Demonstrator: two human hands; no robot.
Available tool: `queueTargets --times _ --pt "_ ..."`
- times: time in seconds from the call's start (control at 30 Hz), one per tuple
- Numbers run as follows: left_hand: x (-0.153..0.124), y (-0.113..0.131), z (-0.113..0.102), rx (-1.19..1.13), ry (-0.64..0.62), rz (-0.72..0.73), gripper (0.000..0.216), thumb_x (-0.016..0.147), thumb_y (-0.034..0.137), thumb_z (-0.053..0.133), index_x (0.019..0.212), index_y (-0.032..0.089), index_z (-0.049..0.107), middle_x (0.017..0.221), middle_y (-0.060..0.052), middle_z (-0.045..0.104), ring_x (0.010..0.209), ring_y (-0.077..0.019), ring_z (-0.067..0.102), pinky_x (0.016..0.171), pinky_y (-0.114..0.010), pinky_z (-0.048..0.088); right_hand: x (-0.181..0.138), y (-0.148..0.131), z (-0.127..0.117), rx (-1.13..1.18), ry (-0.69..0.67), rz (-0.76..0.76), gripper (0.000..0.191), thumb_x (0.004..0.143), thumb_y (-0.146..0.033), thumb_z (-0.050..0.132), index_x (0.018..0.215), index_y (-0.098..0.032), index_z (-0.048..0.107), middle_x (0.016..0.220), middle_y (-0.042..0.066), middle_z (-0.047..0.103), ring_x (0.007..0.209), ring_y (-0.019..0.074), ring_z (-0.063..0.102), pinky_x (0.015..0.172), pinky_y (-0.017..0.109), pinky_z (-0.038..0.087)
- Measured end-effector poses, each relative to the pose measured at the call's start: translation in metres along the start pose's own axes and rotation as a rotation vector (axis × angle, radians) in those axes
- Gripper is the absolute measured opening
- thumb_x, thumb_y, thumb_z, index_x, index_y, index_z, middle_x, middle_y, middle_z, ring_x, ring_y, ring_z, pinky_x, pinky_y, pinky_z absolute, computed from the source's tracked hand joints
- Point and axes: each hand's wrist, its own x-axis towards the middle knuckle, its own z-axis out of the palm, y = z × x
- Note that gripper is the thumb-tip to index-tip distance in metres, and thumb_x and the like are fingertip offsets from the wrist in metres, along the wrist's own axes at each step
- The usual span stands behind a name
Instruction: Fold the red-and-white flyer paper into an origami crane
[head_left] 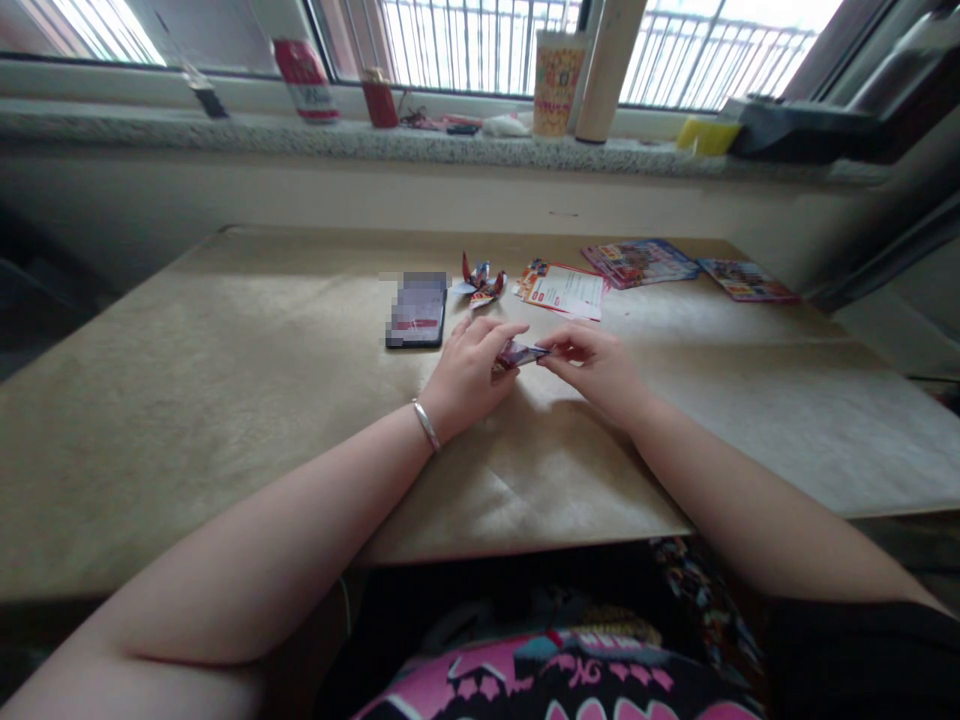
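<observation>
Purplish and paper-like, the small folded piece (523, 353) is between the left hand (472, 365) and the right hand (589, 362), low over the table (262, 430); whether it touches the top I cannot tell. Uneven pulling by the two hands could tear it, and too hard a pinch at its narrow end might crease it wrongly. A careless reach forward could knock the folded paper shape (487, 288) beside the phone (420, 308). The left hand is half closed, holding the piece's left part between thumb and fingers; the right is nearly closed, pinching the other end with its fingertips
</observation>
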Motion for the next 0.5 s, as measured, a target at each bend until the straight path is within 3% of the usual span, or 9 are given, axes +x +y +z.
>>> queueTargets --times 0.17,0.3,0.5 --pt "0.001 0.006 -0.005 -0.054 0.015 0.001 0.035 0.083 0.032 0.065 0.115 0.019 0.061 0.114 -0.01 0.062 0.11 -0.0237 0.057 0.103 -0.045 0.041 0.0 -0.003 0.0 -0.041 0.008 -0.052 0.009 0.084 -0.03 0.066 0.088 -0.023 0.07 0.084 0.002 0.066 0.077 0.0142 0.061 0.066 0.028 0.054" --pt "0.003 0.009 -0.007 -0.089 0.043 0.007 0.017 0.087 0.032 0.061 0.1 0.021 0.066 0.101 -0.005 0.069 0.099 -0.0197 0.062 0.107 -0.044 0.036 0.0 -0.008 -0.001 -0.054 0.013 -0.081 0.009 0.085 -0.031 0.065 0.087 -0.023 0.07 0.084 0.003 0.067 0.077 0.0141 0.062 0.066 0.028 0.055" --pt "0.003 0.007 -0.005 -0.132 0.089 -0.014 0.01 0.087 0.029 0.062 0.092 0.022 0.067 0.093 -0.001 0.072 0.09 -0.0171 0.064 0.108 -0.044 0.034 -0.001 -0.011 -0.001 -0.038 0.029 -0.045 0.01 0.084 -0.032 0.066 0.088 -0.024 0.069 0.084 0.002 0.067 0.073 0.0124 0.061 0.066 0.027 0.056"
